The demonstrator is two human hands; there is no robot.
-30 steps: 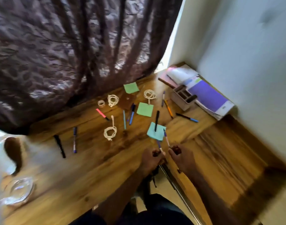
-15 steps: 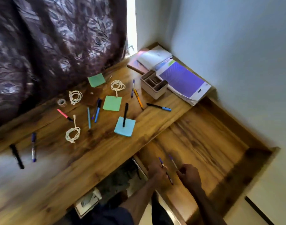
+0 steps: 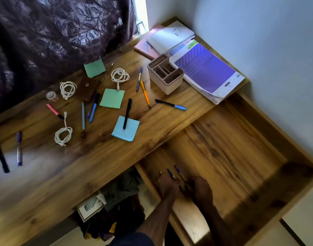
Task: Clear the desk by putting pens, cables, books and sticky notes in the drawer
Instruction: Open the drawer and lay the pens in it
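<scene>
The wooden drawer [image 3: 240,139] is pulled open at the lower right. Inside it, near its front left corner, my left hand [image 3: 167,183] holds a blue pen [image 3: 170,174] and my right hand [image 3: 199,188] holds a second blue pen [image 3: 177,170], both low over the drawer floor. On the desk [image 3: 116,166] lie several pens, three coiled white cables [image 3: 63,136], green sticky notes [image 3: 112,98] and a blue sticky pad [image 3: 125,128] with a black pen [image 3: 127,113] across it. Books [image 3: 205,71] are stacked in the far corner.
A beige pen organiser [image 3: 165,76] stands beside the books. A tape roll [image 3: 52,95] and a brown square pad [image 3: 86,88] sit near the dark curtain [image 3: 54,32]. The white wall [image 3: 267,50] borders the drawer's right side. Clutter lies under the desk.
Both hands carried the two blue pens from the desk's front edge down into the open drawer. The view swung right and now shows the whole drawer.
</scene>
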